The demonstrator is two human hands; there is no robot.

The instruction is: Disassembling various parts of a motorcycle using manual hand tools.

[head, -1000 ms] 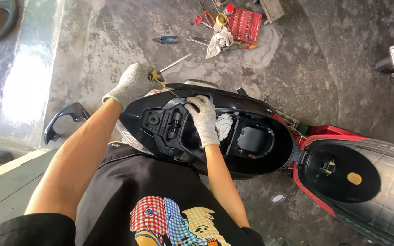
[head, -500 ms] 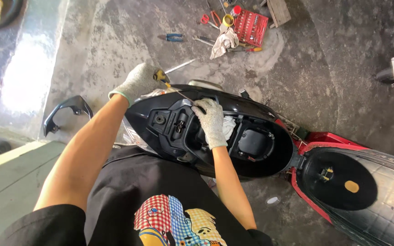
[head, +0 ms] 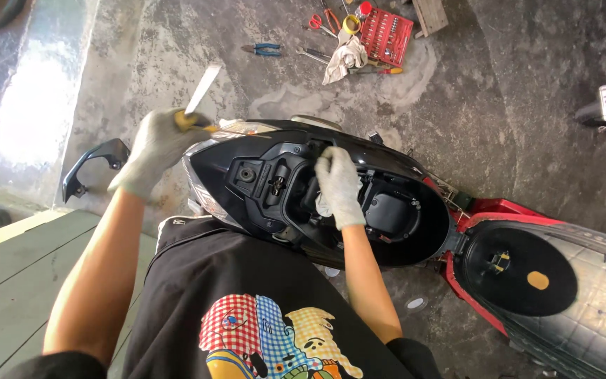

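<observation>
**Two gloved hands at the open back of a scooter**

Around the scooter lie many things on the grey floor (head: 527, 105). Far off sits one red tool case (head: 386, 35), with one crumpled rag (head: 344, 60) just beside it, one pair of blue-handled pliers (head: 262, 49) and one pair of red-handled pliers (head: 320, 20). One loose black grab handle (head: 96, 165) lies on the floor to the left. The scooter's seat (head: 520, 270) is flipped up on the right, so the black under-seat tub (head: 387, 210) shows.

There are two hands, both in grey gloves. The left hand (head: 154, 151) has its grip closed around one screwdriver (head: 194, 105) with a yellow handle — the shaft points up and away, off the scooter. The right hand (head: 338, 184) reaches down into the black rear body (head: 261, 175); its fingers curl in there, but the glove hides what, if anything, they hold.

Half a second ago the screwdriver tip pointed down at the bodywork. Now it is lifted clear and blurred — the left hand has swung out to the left.
</observation>
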